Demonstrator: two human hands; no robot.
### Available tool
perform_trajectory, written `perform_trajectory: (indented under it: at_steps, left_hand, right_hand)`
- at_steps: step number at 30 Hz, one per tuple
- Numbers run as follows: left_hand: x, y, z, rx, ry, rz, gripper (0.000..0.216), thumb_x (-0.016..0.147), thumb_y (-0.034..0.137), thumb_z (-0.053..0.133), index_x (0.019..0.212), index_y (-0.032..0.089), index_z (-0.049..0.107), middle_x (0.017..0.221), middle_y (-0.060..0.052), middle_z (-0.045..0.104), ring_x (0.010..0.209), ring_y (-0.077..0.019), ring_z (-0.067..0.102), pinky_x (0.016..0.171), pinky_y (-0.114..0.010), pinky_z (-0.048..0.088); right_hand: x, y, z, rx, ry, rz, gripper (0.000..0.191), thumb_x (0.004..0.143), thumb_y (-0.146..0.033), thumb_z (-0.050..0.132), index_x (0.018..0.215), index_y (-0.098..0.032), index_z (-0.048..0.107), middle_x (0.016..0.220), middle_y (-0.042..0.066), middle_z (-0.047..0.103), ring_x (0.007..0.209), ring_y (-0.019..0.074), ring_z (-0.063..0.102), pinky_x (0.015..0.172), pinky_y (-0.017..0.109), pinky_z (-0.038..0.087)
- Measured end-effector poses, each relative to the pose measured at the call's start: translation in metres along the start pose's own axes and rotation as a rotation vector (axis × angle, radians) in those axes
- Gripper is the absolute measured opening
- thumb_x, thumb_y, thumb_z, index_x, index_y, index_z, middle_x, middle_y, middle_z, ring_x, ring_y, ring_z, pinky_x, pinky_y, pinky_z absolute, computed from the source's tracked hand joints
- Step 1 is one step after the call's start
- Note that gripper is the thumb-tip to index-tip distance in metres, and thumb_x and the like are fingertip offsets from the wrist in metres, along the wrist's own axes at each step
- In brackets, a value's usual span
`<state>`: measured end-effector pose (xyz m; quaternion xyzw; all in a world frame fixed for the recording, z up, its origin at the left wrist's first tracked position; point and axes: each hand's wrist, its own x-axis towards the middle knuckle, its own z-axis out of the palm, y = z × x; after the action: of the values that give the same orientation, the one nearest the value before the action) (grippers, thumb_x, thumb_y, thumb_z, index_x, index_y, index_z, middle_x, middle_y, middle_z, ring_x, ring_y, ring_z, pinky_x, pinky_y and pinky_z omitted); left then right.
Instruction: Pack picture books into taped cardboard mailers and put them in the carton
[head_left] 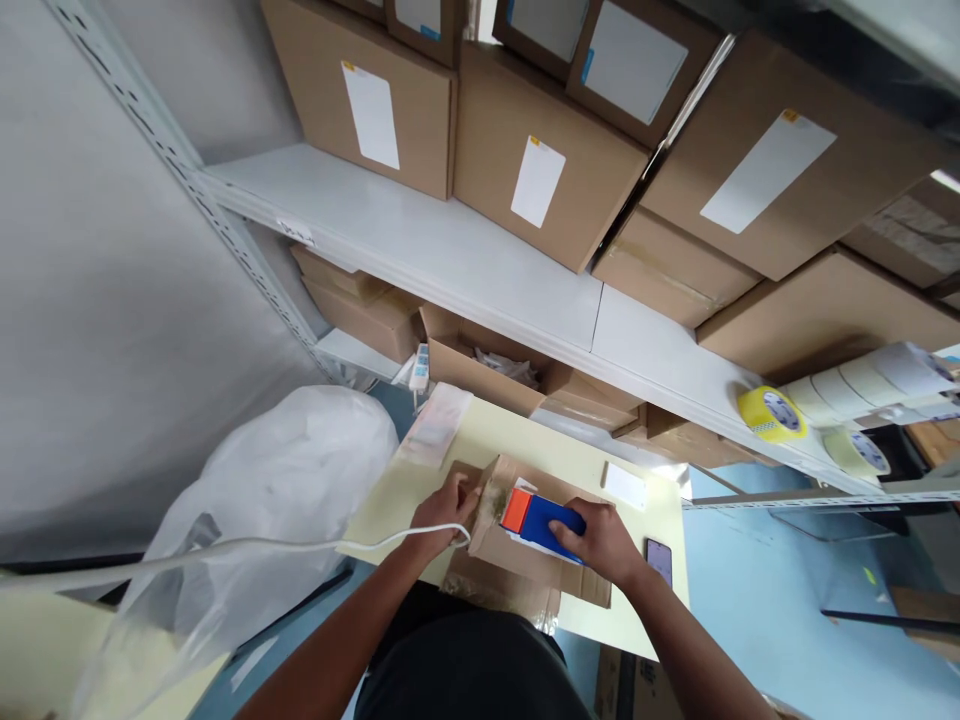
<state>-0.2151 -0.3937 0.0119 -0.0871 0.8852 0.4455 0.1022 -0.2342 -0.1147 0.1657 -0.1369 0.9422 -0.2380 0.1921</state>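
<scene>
An opened cardboard box (517,575) lies on the pale yellow table in front of me. My right hand (596,535) grips a small blue and orange box (544,522) by its right part, thumb on top, and holds it over the cardboard box. At the left end of the cardboard box, my left hand (446,510) has its fingers closed on the edge, partly hidden by the cardboard. A white cable (360,545) runs in from the left, passes over my left wrist and curls beside the box.
A phone (659,560) and a white card (625,485) lie on the table (637,630). A big translucent plastic bag (277,480) bulges at the left. Behind, a shelf (420,235) bears large cartons (540,150) and yellow tape (772,413).
</scene>
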Motion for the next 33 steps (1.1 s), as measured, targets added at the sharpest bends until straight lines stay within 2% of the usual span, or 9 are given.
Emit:
perform_trajectory:
  at_steps: [2, 5, 10, 13, 18, 23, 27, 30, 33]
  left_hand:
    - [-0.008, -0.003, 0.000, 0.053, 0.108, 0.078, 0.041, 0.094, 0.039, 0.052, 0.130, 0.020, 0.056, 0.109, -0.010, 0.075, 0.103, -0.0260, 0.072, 0.089, -0.038, 0.054]
    - [-0.024, -0.003, 0.000, 0.042, 0.203, 0.313, 0.048, 0.096, 0.030, 0.046, 0.143, 0.019, 0.050, 0.134, -0.015, 0.066, 0.125, -0.0265, 0.064, 0.105, -0.044, 0.051]
    - [-0.038, 0.009, 0.007, 0.292, -0.020, 0.658, 0.096, 0.089, 0.048, 0.062, 0.166, 0.017, 0.014, 0.171, -0.018, 0.025, 0.156, -0.0340, 0.029, 0.123, -0.048, 0.034]
    - [-0.025, 0.016, 0.004, 0.507, -0.094, 0.796, 0.112, 0.084, 0.069, 0.061, 0.166, 0.010, 0.013, 0.172, -0.023, 0.016, 0.159, -0.0385, 0.018, 0.126, -0.054, 0.021]
    - [0.012, 0.030, -0.006, 0.674, -0.135, 0.852, 0.131, 0.071, 0.084, 0.060, 0.164, 0.003, 0.017, 0.170, -0.028, 0.017, 0.159, -0.0408, 0.012, 0.127, -0.055, 0.010]
    - [0.026, 0.031, -0.004, 0.748, -0.091, 0.885, 0.115, 0.080, 0.076, 0.058, 0.165, 0.009, 0.019, 0.170, -0.023, 0.024, 0.160, -0.0367, 0.013, 0.126, -0.054, 0.016]
    - [0.027, 0.027, -0.003, 0.806, -0.073, 0.883, 0.115, 0.078, 0.081, 0.054, 0.163, 0.008, 0.027, 0.168, -0.024, 0.029, 0.158, -0.0396, 0.020, 0.125, -0.056, 0.017]
    - [0.029, 0.025, -0.004, 0.815, -0.065, 0.877, 0.117, 0.077, 0.083, 0.054, 0.162, 0.007, 0.029, 0.166, -0.026, 0.031, 0.156, -0.0412, 0.026, 0.124, -0.058, 0.021]
    - [0.031, 0.022, -0.003, 0.813, -0.057, 0.874, 0.117, 0.077, 0.083, 0.055, 0.162, 0.008, 0.029, 0.166, -0.026, 0.032, 0.155, -0.0416, 0.027, 0.123, -0.058, 0.022]
  right_hand:
    - [0.000, 0.000, 0.001, -0.004, 0.019, 0.008, 0.032, 0.090, -0.051, 0.061, 0.085, -0.021, 0.071, 0.077, 0.006, 0.074, 0.072, 0.0204, 0.069, 0.067, 0.028, 0.047]
    - [-0.001, 0.001, 0.003, -0.002, 0.031, 0.023, 0.031, 0.090, -0.050, 0.062, 0.082, -0.021, 0.070, 0.075, 0.005, 0.073, 0.069, 0.0194, 0.067, 0.064, 0.028, 0.044]
    - [-0.002, -0.003, 0.002, -0.038, 0.043, 0.027, 0.031, 0.091, -0.050, 0.063, 0.086, -0.021, 0.072, 0.081, 0.006, 0.076, 0.073, 0.0200, 0.068, 0.067, 0.027, 0.043]
    - [-0.001, -0.005, 0.003, -0.090, 0.029, 0.051, 0.030, 0.091, -0.050, 0.065, 0.088, -0.021, 0.073, 0.082, 0.007, 0.077, 0.074, 0.0202, 0.069, 0.066, 0.027, 0.041]
    - [0.001, -0.007, 0.002, -0.131, 0.037, 0.064, 0.033, 0.092, -0.051, 0.064, 0.092, -0.020, 0.075, 0.086, 0.008, 0.078, 0.078, 0.0209, 0.071, 0.066, 0.027, 0.040]
    - [0.002, -0.012, -0.006, -0.157, -0.007, 0.085, 0.043, 0.091, -0.060, 0.064, 0.097, -0.020, 0.077, 0.092, 0.011, 0.079, 0.086, 0.0266, 0.074, 0.070, 0.030, 0.044]
    - [-0.001, -0.014, -0.017, -0.174, -0.046, 0.074, 0.048, 0.089, -0.065, 0.065, 0.097, -0.019, 0.077, 0.093, 0.013, 0.080, 0.086, 0.0288, 0.074, 0.069, 0.031, 0.046]
    - [-0.012, 0.005, -0.030, -0.181, -0.029, 0.074, 0.046, 0.085, -0.064, 0.069, 0.091, -0.020, 0.078, 0.088, 0.013, 0.079, 0.084, 0.0290, 0.073, 0.068, 0.031, 0.045]
    - [-0.039, 0.050, -0.046, -0.126, 0.011, 0.081, 0.034, 0.085, -0.054, 0.071, 0.085, -0.021, 0.077, 0.081, 0.011, 0.078, 0.075, 0.0257, 0.071, 0.064, 0.030, 0.043]
